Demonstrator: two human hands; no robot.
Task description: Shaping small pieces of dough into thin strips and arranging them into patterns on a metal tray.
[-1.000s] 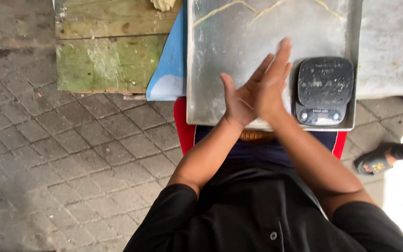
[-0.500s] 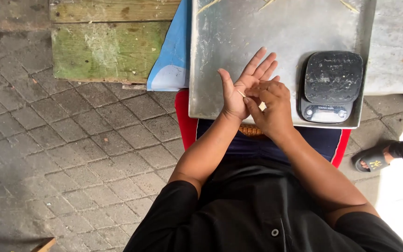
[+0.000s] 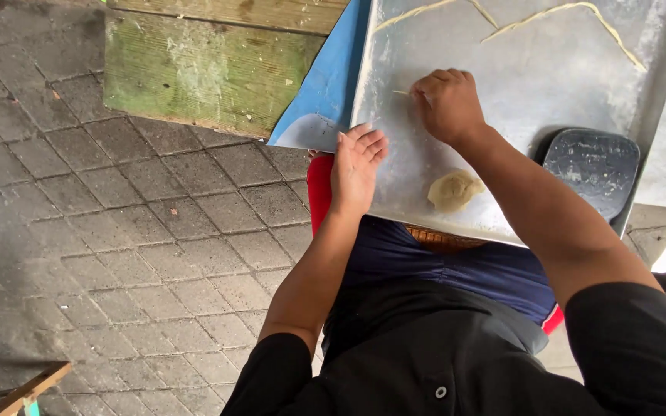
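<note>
A weathered wooden plank, green-stained and rough, is seen at the left over grey paving bricks; a blue sheet is tucked under the dull, floured metal tray; the left hand is laid flat and open on the tray's left edge, holding nothing; the right hand is curled, and a thin pale stick is pinched in it, its long axis pointing left; a rough beige dough lump lies near the tray's near edge; a dark, dusty scale sits at the near right corner.

Metal tray; dough lump; scale
</note>
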